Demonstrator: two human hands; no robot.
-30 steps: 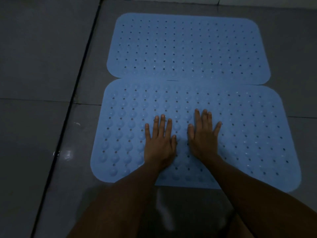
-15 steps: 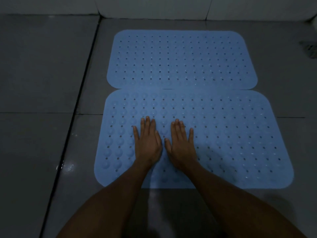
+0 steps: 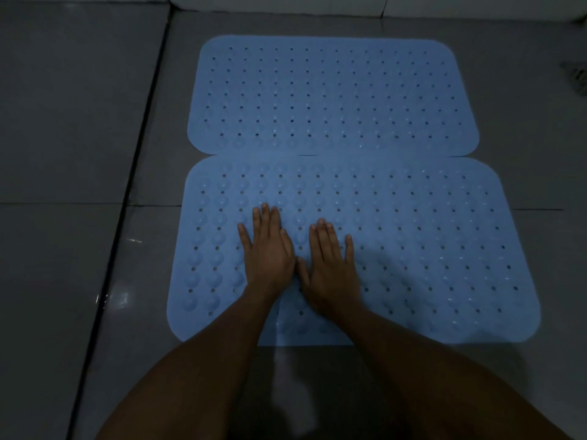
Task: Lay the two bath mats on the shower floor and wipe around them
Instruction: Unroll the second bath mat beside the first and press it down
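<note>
Two light blue bath mats with rows of small holes lie flat on the grey tiled floor, long edges touching. The far mat [image 3: 333, 93] sits near the wall. The near mat [image 3: 428, 249] lies just in front of it, its far edge slightly over the far mat's near edge. My left hand [image 3: 268, 252] and my right hand [image 3: 330, 268] rest palm down on the near mat's left-centre, side by side, fingers spread and flat, holding nothing.
Grey floor tiles [image 3: 70, 122] surround the mats, with a dark groove [image 3: 127, 201] running along the left. A white wall base [image 3: 286, 3] runs along the top. A dark floor drain [image 3: 576, 74] sits at the far right edge.
Both hands have slid leftward across the near mat, staying flat. The view has tilted up, showing the wall base and the drain.
</note>
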